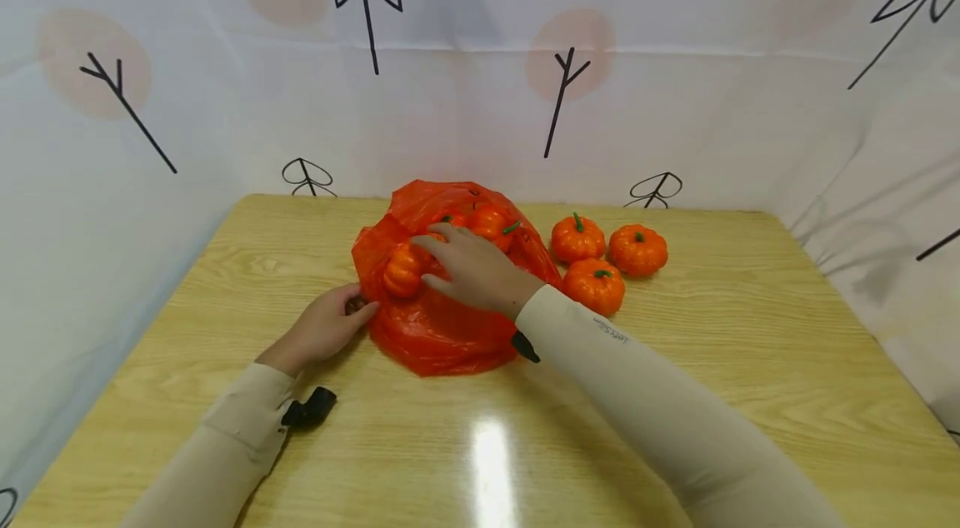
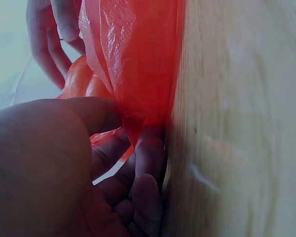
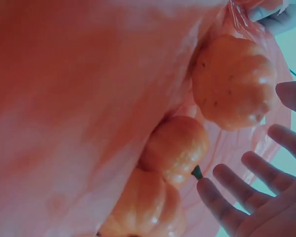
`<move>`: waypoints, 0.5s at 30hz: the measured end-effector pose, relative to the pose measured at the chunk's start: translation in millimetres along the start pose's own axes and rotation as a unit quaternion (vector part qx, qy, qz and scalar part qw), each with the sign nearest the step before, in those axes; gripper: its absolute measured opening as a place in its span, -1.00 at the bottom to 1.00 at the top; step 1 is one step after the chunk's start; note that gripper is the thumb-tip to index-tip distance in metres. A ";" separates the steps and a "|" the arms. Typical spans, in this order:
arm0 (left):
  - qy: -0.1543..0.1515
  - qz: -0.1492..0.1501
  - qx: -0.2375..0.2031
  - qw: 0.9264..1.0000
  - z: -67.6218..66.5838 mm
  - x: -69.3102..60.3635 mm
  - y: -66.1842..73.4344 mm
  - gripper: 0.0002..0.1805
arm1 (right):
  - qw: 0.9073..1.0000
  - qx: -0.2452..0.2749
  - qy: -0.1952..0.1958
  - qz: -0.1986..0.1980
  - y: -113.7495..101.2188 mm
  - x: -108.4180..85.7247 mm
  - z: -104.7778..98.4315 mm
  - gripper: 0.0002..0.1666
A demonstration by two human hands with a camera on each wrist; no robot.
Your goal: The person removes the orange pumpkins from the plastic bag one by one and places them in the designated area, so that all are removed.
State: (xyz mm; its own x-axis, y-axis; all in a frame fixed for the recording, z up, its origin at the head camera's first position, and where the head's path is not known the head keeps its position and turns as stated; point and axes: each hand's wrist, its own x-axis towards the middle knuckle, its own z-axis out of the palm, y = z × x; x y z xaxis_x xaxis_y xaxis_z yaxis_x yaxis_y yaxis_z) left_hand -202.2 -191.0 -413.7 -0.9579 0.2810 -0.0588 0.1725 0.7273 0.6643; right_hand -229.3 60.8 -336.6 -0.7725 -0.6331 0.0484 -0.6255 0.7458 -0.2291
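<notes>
A thin red plastic bag (image 1: 450,341) lies spread on the table with several small orange pumpkins inside, among them a pumpkin (image 1: 402,271) near its left edge. At that edge my left hand (image 1: 326,324) pinches the plastic between thumb and fingers, as the left wrist view shows. Above the bag's opening reaches my right hand (image 1: 483,268), fingers spread and nothing held. In the right wrist view its fingertips (image 3: 207,190) are close to a green-stemmed pumpkin (image 3: 177,150); whether they touch cannot be told. A larger-looking pumpkin (image 3: 234,81) sits above that one.
Three more pumpkins stand grouped on the table right of the bag: one at the back (image 1: 577,238), one at the right (image 1: 637,251) and one in front (image 1: 594,286). The wooden table (image 1: 750,345) meets a patterned white cloth (image 1: 465,120) at the back.
</notes>
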 end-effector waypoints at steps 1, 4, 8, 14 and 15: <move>0.002 -0.001 -0.001 1.000 0.1 -0.6 -0.1 -0.80 | 1.000 0.001 -0.003 -0.001 -1.5 2.5 0.4 -0.32; 0.004 0.001 -0.002 1.000 0.4 -1.3 -0.6 -0.80 | 1.000 -0.001 -0.013 -0.001 -4.6 8.9 2.6 -0.28; 0.005 0.005 -0.009 1.000 0.1 -1.6 0.0 -0.80 | 1.000 -0.005 -0.025 0.005 -5.5 14.8 7.0 -0.24; 0.002 0.012 -0.011 1.000 -1.4 -0.8 2.4 -0.80 | 0.999 0.004 -0.039 0.008 -3.3 18.9 12.1 -0.25; 0.002 0.014 -0.010 1.000 -1.4 -0.1 2.4 -0.80 | 0.999 0.006 -0.038 0.007 -2.8 19.0 12.7 -0.26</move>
State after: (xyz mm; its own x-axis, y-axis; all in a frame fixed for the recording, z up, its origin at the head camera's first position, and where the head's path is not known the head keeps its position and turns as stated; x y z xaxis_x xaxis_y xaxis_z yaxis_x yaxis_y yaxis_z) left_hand -202.1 -190.1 -411.0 -0.9536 0.2989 -0.0369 0.1950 0.7060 0.6808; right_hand -240.9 44.1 -347.4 -0.7704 -0.6369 -0.0293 -0.6131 0.7526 -0.2402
